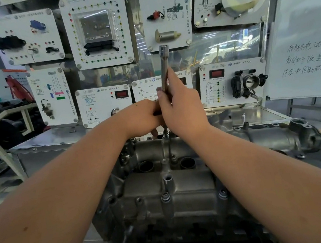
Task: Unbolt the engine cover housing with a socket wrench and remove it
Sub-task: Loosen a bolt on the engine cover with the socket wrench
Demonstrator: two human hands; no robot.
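Across the lower middle of the frame lay the grey engine cover housing [170, 196], its far edge just below the two hands. At centre the right hand [182, 107] was curled around the shaft of the socket wrench [164, 69], which stood nearly upright with its socket end toward the upper middle, while the left hand [143, 117] was closed around the tool's lower part, touching the right. Behind them, white training panels [96, 28] filled the top, and a whiteboard [305, 35] stood at right.
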